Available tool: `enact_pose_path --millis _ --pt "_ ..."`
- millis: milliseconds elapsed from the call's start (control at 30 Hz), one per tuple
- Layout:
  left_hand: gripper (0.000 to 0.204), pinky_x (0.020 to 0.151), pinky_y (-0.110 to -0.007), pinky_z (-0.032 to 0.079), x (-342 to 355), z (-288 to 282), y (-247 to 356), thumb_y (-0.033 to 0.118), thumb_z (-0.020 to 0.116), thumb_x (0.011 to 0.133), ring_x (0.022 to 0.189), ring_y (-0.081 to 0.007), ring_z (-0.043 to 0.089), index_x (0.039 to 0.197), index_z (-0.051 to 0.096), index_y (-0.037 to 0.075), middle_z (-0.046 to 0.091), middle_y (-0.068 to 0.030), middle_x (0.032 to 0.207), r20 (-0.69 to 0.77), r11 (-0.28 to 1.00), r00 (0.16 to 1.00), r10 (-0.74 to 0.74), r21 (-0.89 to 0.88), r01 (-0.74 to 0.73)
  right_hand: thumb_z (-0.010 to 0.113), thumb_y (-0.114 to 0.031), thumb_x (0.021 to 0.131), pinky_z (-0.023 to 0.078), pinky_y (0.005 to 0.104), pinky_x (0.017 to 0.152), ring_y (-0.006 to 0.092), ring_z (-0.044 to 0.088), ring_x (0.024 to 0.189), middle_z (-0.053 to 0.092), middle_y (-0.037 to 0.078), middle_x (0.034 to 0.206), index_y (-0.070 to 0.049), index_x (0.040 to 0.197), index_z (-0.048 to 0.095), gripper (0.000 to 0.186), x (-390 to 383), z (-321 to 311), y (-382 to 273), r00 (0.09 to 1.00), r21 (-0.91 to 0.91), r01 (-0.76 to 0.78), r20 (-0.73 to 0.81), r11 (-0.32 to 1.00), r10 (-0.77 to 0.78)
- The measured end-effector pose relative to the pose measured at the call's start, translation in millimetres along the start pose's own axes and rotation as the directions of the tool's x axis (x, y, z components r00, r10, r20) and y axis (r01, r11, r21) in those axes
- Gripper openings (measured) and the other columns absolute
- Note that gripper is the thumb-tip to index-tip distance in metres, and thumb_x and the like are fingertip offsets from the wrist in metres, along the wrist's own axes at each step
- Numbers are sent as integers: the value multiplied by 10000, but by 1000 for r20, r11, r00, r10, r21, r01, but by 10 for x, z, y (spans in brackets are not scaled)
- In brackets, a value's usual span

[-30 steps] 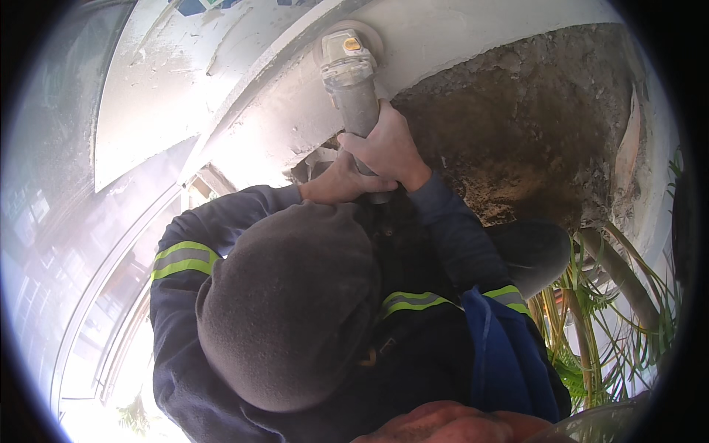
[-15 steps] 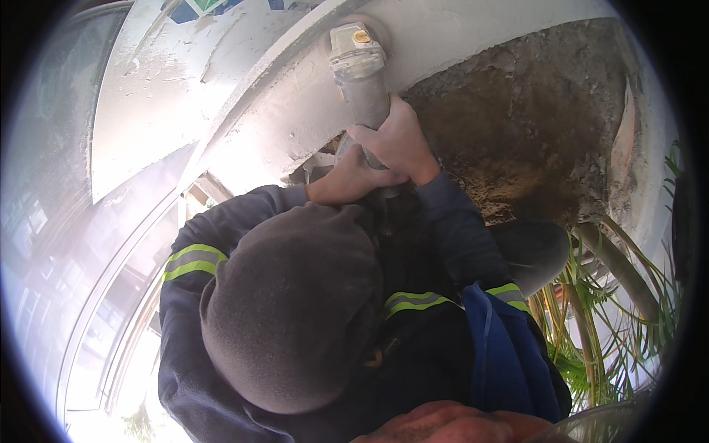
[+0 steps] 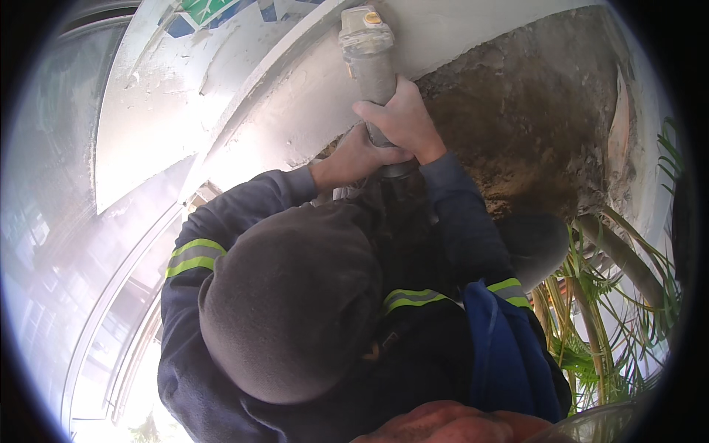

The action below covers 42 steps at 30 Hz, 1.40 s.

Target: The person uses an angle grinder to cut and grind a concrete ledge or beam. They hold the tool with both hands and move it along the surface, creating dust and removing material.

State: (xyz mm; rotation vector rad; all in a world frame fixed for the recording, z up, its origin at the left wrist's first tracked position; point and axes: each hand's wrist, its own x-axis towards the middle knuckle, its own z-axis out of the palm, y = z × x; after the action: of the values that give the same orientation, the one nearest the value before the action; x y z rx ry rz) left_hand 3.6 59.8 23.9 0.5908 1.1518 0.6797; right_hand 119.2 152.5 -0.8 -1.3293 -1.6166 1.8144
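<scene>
Both my hands are closed round the grey, dusty body of an angle grinder (image 3: 374, 74). My right hand (image 3: 408, 118) wraps the middle of its barrel. Just behind it, my left hand (image 3: 351, 159) grips the rear part. The grinder's head, with a yellow button on top, points away from me and lies over a white, dusty surface (image 3: 295, 111). Its disc is mostly hidden beneath the head. My dark sleeves with yellow-green reflective bands reach round a dark grey rounded shape (image 3: 295, 303), which looks like my bent knee.
A rough brown area (image 3: 524, 111) with a ragged edge lies right of the grinder. Green plants (image 3: 591, 317) with thick stems stand at the lower right. A raised white ridge (image 3: 251, 81) runs along the left, beside a pale panel (image 3: 155, 111). Blue cloth (image 3: 509, 354) hangs near my right arm.
The grinder and both my hands have moved a little farther away and slightly right over the white surface. My grip is the same, and the view has shifted slightly.
</scene>
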Motion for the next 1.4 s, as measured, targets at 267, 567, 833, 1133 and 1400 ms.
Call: enact_pose_path --millis 267,567,833,1133,1400 --pt "649 962 -352 552 -302 22 -423 210 888 828 1138 -192 660 1341 548 4 676 -85 1233 -22 993 999 50 -108 -52 845 -248 722 580 472 859 443 728 995 700 344 1037 167 1120 575 636 -335 270 60 997 -126 37 79 991 -28" --pt "709 990 -354 538 -365 30 -506 184 903 807 1191 -197 636 1376 518 8 657 -92 1273 -85 990 995 54 -126 -65 846 -239 719 580 474 866 460 729 977 697 356 1027 175 1118 565 641 -359 309 32 995 -113 5 98 994 6" --pt "555 924 -345 554 -298 79 -374 187 876 797 1087 -193 672 1241 609 -12 694 -96 1158 -131 992 988 77 -92 -90 846 -241 706 582 476 842 445 735 954 711 328 998 153 1078 606 593 -309 254 -17 998 -84 -16 60 996 21" --pt "592 955 -349 553 -90 3 -258 170 853 857 1139 -188 656 1325 532 -3 671 -95 1215 16 994 996 82 -69 -81 836 -268 715 581 470 820 427 735 923 713 310 981 148 1058 623 580 -150 100 -36 999 -77 -16 33 997 18" --pt "541 940 -350 557 2 -8 -123 213 854 851 1101 -186 678 1277 593 7 698 -90 1185 -27 1000 1000 1 -20 -1 845 -296 715 575 468 828 424 726 944 701 317 1002 165 1084 601 640 -1 17 11 1000 -71 -9 28 997 11"
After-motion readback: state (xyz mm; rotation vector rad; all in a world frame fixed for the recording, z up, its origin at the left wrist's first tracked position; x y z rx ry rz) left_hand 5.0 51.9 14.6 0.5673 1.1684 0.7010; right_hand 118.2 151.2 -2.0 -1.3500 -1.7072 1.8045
